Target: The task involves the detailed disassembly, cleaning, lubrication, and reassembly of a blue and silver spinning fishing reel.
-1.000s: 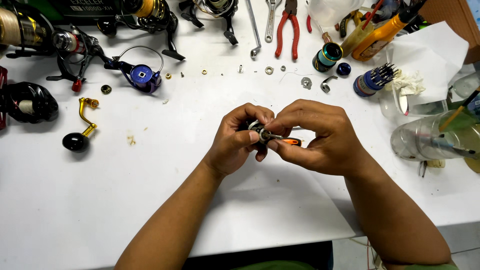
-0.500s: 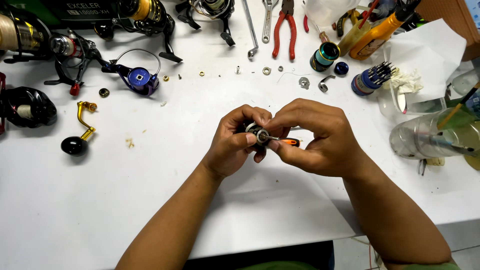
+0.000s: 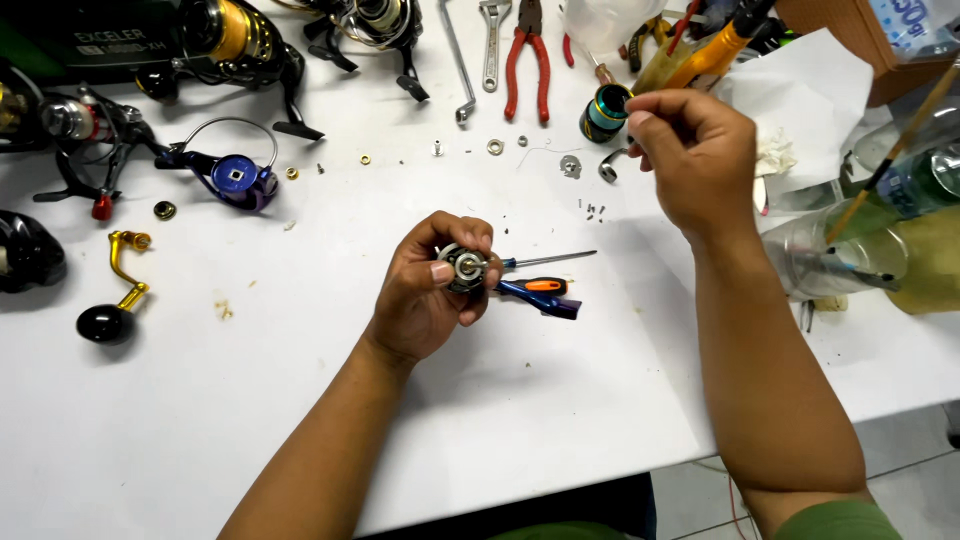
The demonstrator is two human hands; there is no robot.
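My left hand (image 3: 425, 295) is shut on a small round metal reel part (image 3: 463, 268), held just above the white table (image 3: 300, 400). A screwdriver with a blue and orange handle (image 3: 540, 292) lies on the table right beside that hand, with its thin metal shaft (image 3: 555, 258) pointing right. My right hand (image 3: 695, 155) is raised at the far right, fingertips pinched together, close to a dark spool with green bands (image 3: 604, 112). Nothing shows between its fingers.
Fishing reels (image 3: 230, 40) crowd the far left. A blue reel part (image 3: 235, 175), a gold crank handle (image 3: 115, 290), red pliers (image 3: 530, 60), a wrench (image 3: 490, 40) and loose washers and screws (image 3: 495, 147) lie around. Plastic cups with brushes (image 3: 840, 250) stand at the right.
My right hand has let go of the screwdriver and moved up and right toward the small parts. The screwdriver now lies on the table. My left hand still holds the reel part.
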